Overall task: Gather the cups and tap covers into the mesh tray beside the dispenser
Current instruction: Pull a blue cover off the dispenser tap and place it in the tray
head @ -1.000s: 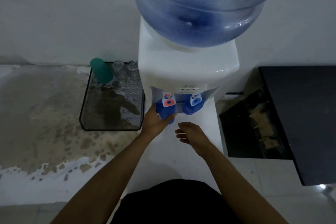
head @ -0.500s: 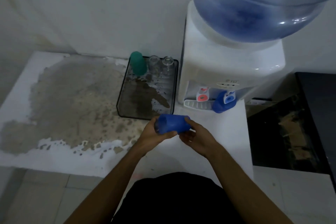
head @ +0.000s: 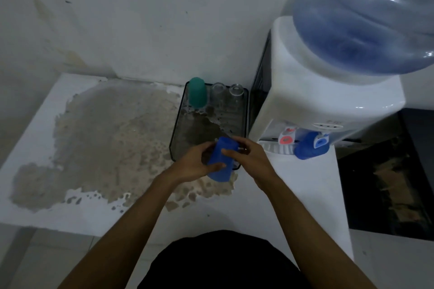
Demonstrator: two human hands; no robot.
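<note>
- Two hands, left (head: 196, 164) and right (head: 249, 157), clasped around blue tap cover (head: 220, 159) over mesh tray (head: 174, 138)'s near edge.
- Long axis tilted, wider end nearer, narrower end toward tray's back.
- Second blue cover (head: 307, 148) on dispenser (head: 317, 101) tap, right of tray.

Dim, cool-toned indoor scene with low contrast and soft, noisy detail throughout. Small specular highlights sat on the upper right of the water bottle (head: 366, 16), indicating a light source above and to its right. Below the bottle, the white dispenser body (head: 328, 91) was the brightest surface; the recess to its lower right fell into near-black shadow. A soft shadow lay on the counter (head: 32, 148) near the bottom edge. Wide-angle distortion bowed the bottle and the counter edges. The hands showed slight motion blur.
</note>
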